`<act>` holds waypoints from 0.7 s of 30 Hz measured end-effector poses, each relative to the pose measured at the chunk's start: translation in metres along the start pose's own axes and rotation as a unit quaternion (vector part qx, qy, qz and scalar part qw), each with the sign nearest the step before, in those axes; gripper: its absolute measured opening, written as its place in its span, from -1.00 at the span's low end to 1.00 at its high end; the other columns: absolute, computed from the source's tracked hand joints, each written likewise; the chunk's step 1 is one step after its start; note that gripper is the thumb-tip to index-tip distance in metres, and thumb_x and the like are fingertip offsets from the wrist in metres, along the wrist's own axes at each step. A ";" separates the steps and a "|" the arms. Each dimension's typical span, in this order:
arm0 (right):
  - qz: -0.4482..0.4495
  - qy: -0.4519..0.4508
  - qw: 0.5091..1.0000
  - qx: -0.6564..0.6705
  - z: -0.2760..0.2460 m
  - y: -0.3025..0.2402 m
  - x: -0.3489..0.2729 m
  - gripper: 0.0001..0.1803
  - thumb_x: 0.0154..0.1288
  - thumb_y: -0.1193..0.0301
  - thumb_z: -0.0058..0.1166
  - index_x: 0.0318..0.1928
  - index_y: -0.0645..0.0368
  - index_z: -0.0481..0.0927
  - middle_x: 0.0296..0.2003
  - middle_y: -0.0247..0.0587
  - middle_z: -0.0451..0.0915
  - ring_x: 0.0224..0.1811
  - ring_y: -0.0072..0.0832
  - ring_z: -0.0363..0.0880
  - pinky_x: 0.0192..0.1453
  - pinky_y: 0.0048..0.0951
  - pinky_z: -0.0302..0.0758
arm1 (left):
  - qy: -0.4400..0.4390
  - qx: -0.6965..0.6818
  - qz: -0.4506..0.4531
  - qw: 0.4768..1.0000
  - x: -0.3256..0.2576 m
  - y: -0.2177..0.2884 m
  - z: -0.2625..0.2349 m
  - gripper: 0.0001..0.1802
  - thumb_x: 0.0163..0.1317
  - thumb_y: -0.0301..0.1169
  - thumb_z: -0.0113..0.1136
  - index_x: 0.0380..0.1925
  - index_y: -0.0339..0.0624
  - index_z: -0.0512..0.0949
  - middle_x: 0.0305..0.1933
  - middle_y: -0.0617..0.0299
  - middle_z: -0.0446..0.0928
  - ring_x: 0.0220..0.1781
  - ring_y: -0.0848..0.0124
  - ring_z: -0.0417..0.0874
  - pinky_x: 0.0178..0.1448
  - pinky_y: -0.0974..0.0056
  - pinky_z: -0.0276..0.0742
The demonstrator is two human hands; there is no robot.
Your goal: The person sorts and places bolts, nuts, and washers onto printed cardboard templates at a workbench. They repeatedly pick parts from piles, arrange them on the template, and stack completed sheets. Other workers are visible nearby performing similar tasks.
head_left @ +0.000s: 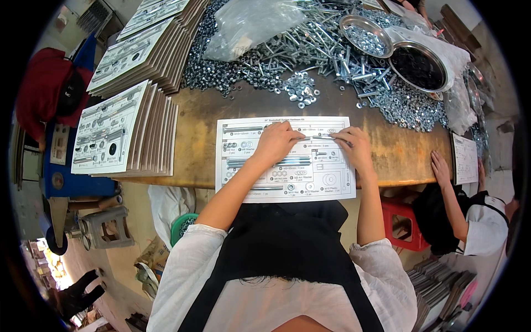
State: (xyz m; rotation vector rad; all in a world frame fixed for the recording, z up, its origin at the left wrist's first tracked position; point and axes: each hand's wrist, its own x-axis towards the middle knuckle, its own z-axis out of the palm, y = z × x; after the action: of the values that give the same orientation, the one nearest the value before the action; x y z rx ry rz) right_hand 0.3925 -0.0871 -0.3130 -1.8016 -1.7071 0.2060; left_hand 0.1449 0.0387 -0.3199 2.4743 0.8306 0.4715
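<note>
A white printed card (260,191) with hardware pictures lies on the table edge in front of me. My left hand (278,143) reaches over its upper middle, fingers together at one end of a slim silver bolt (317,137). At the bolt's other end are the bent fingers of my right hand (355,147), near the card's upper right. The bolt lies level along the card, and both hands touch it. Long silver rods (268,162) show across the middle of the card; whether they are real or printed is hard to tell.
Stacks of printed cards (113,133) stand at the left. Heaped bolts and nuts (298,47) cover the back, with a small washer pile (300,88) before them. Steel bowls hold washers (365,40) and black parts (416,66). A co-worker's hand (441,169) rests at the right.
</note>
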 end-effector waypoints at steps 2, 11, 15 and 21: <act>0.009 -0.017 1.000 0.013 -0.002 0.004 -0.001 -0.76 0.13 0.49 0.31 -0.16 -0.04 0.79 -0.31 -0.38 0.61 -0.18 -0.33 0.50 -0.03 -0.31 0.44 | -0.025 -0.007 -0.009 1.000 0.001 0.003 -0.004 -0.81 0.24 -0.33 0.26 -0.18 0.18 0.77 -0.30 0.29 0.53 -0.09 0.27 0.57 0.05 0.15 0.49; 0.022 -0.033 0.998 0.038 0.001 0.003 -0.002 -0.79 0.16 0.48 0.29 -0.17 -0.03 0.80 -0.33 -0.36 0.62 -0.18 -0.34 0.50 -0.02 -0.33 0.44 | -0.036 -0.036 -0.003 0.999 -0.001 -0.001 -0.006 -0.80 0.23 -0.32 0.30 -0.16 0.21 0.78 -0.29 0.31 0.53 -0.11 0.30 0.59 -0.03 0.21 0.53; 0.031 -0.041 0.998 0.037 0.000 -0.001 -0.001 -0.81 0.18 0.48 0.28 -0.18 -0.01 0.80 -0.31 -0.36 0.63 -0.16 -0.33 0.51 -0.01 -0.33 0.45 | -0.027 -0.038 0.007 0.999 0.000 0.001 -0.003 -0.79 0.23 -0.33 0.30 -0.16 0.21 0.78 -0.29 0.32 0.54 -0.11 0.31 0.58 -0.04 0.21 0.53; 0.032 0.048 0.996 0.071 0.002 0.011 0.005 -0.77 0.26 0.57 0.14 -0.11 0.09 0.75 -0.20 -0.20 0.64 -0.11 -0.23 0.57 0.02 -0.31 0.49 | -0.024 -0.069 -0.040 0.997 -0.003 0.008 -0.012 -0.73 0.28 -0.33 0.27 -0.02 0.11 0.72 -0.16 0.28 0.54 -0.16 0.30 0.63 -0.06 0.24 0.56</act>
State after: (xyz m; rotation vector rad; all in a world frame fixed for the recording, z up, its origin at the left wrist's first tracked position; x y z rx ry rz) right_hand 0.4013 -0.0811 -0.3184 -1.7337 -1.5308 0.2578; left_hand 0.1409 0.0349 -0.3062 2.3075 0.8436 0.4247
